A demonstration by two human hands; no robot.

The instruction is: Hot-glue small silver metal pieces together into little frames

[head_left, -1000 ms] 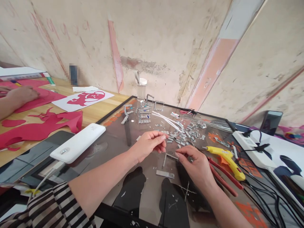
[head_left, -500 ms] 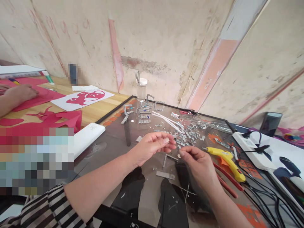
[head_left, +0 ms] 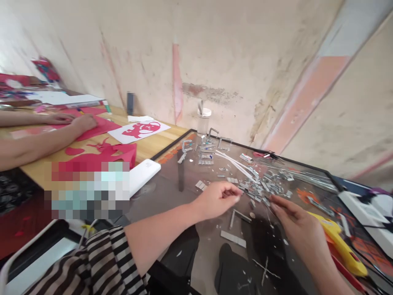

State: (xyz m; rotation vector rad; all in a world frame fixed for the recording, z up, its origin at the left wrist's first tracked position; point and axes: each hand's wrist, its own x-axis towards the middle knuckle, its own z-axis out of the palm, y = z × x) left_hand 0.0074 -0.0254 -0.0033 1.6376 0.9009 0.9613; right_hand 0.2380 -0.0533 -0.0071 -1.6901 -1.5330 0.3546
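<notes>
My left hand (head_left: 219, 200) is closed in a pinch at the near left side of a pile of small grey pieces (head_left: 272, 182). Whatever its fingertips hold is too small to make out. Across from it, my right hand (head_left: 299, 223) has thumb and fingers pressed together at the pile's near edge; what lies between them is hidden. On the dark glass tabletop (head_left: 166, 180), below my hands, are an L-shaped grey strip (head_left: 231, 219), a flat grey segmented piece (head_left: 233, 238) and a thin cross shape (head_left: 265, 270). Small bent grey frames (head_left: 206, 153) stand farther back.
To the right are a yellow glue gun (head_left: 344, 246), red-handled pliers (head_left: 340, 262) and a white power strip (head_left: 367, 221). A lidded clear cup (head_left: 203, 123) stands near the wall. Left, another person's hands (head_left: 84, 123) rest on red paper beside a white power bank (head_left: 145, 174).
The view has swung left, showing more of the other person's arms. My left fingers have closed from a loose curl into a pinch. My right hand has reached to the pile's edge.
</notes>
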